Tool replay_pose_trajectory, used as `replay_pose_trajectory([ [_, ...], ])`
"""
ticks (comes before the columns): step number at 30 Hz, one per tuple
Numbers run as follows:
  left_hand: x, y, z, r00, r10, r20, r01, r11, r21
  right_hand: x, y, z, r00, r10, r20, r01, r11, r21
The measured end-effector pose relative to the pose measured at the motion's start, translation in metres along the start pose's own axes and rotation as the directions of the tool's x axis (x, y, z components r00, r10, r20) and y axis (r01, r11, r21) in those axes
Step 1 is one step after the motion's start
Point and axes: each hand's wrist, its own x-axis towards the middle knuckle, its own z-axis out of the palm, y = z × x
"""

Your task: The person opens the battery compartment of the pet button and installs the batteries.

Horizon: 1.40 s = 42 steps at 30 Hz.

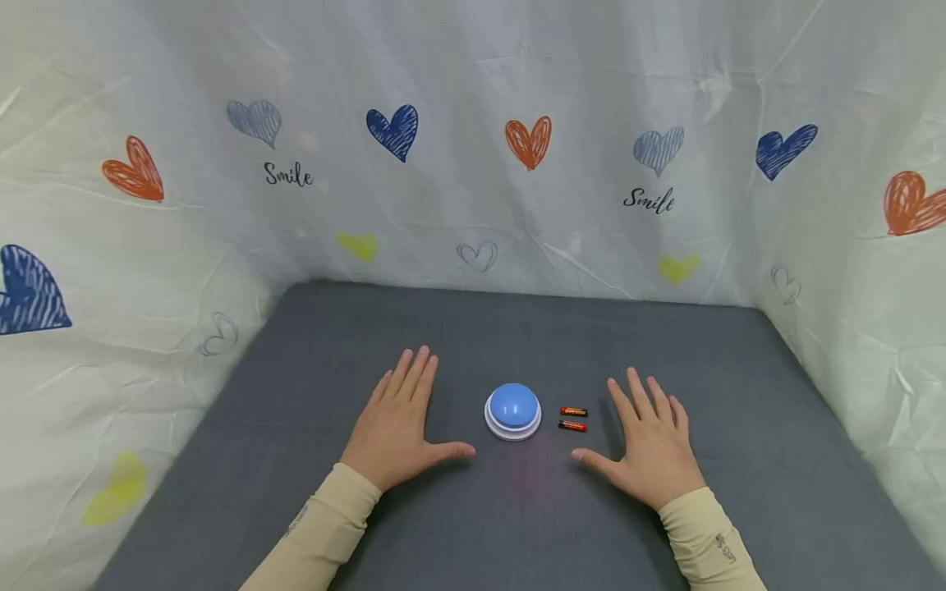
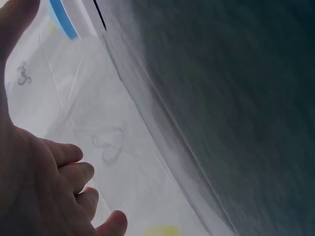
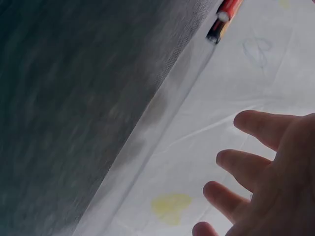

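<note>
A round push button (image 1: 514, 409) with a blue dome and a white base sits on the dark grey table between my hands. Just right of it lie two small red and black batteries, the far battery (image 1: 573, 411) and the near battery (image 1: 572, 426), roughly parallel. My left hand (image 1: 395, 431) is to the left of the button, fingers straight and thumb spread toward it. On the other side, my right hand (image 1: 646, 443) spreads its fingers, its thumb tip close below the batteries. Neither hand holds anything. Part of the button (image 2: 74, 17) also shows at the top of the left wrist view.
Grey cloth covers the table (image 1: 443, 542). White curtains (image 1: 458, 74) printed with hearts and the word Smile stand along its back, left and right sides. Beige sleeves (image 1: 325, 525) cover both forearms.
</note>
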Motion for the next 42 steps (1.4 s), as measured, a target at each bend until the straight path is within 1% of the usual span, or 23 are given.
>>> replay_pose_trajectory([
  [3, 0.002, 0.007, 0.004, 0.999, 0.024, 0.035, -0.024, 1.0, -0.016, 0.003, -0.01, 0.005, 0.999, -0.031, 0.013, 0.031, 1.0, 0.002],
  [6, 0.006, 0.017, 0.009, 0.996, 0.052, 0.072, -0.052, 0.999, -0.006, 0.009, -0.027, 0.007, 0.995, -0.092, 0.037, 0.091, 0.995, 0.027],
  [11, 0.018, 0.037, 0.014, 0.986, 0.117, 0.116, -0.119, 0.993, 0.017, 0.027, -0.06, 0.001, 0.972, -0.221, 0.075, 0.215, 0.973, 0.081],
  [13, 0.022, 0.045, 0.016, 0.982, 0.141, 0.124, -0.143, 0.99, 0.013, 0.035, -0.07, -0.002, 0.962, -0.256, 0.09, 0.247, 0.964, 0.103],
  [17, 0.029, 0.057, 0.02, 0.977, 0.167, 0.133, -0.17, 0.985, 0.015, 0.048, -0.079, -0.003, 0.951, -0.286, 0.114, 0.27, 0.953, 0.138],
  [21, 0.035, 0.064, 0.019, 0.971, 0.189, 0.15, -0.191, 0.982, 0.003, 0.052, -0.079, -0.001, 0.95, -0.28, 0.136, 0.258, 0.953, 0.159],
  [25, 0.04, 0.065, 0.017, 0.966, 0.203, 0.158, -0.198, 0.979, -0.046, 0.055, -0.077, 0.002, 0.946, -0.293, 0.138, 0.267, 0.947, 0.181],
  [28, 0.042, 0.063, 0.014, 0.968, 0.195, 0.16, -0.183, 0.979, -0.089, 0.058, -0.079, 0.004, 0.937, -0.319, 0.141, 0.292, 0.938, 0.185],
  [31, 0.043, 0.06, 0.013, 0.966, 0.193, 0.173, -0.174, 0.977, -0.121, 0.061, -0.083, 0.007, 0.932, -0.324, 0.163, 0.295, 0.938, 0.179],
  [36, 0.047, 0.056, 0.012, 0.955, 0.207, 0.213, -0.174, 0.971, -0.163, 0.063, -0.084, 0.009, 0.938, -0.297, 0.18, 0.268, 0.948, 0.172],
  [39, 0.049, 0.054, 0.01, 0.95, 0.209, 0.232, -0.16, 0.963, -0.215, 0.064, -0.083, 0.008, 0.939, -0.306, 0.158, 0.28, 0.945, 0.167],
  [42, 0.051, 0.053, 0.007, 0.946, 0.218, 0.24, -0.152, 0.952, -0.266, 0.065, -0.081, 0.007, 0.938, -0.317, 0.141, 0.289, 0.939, 0.188],
])
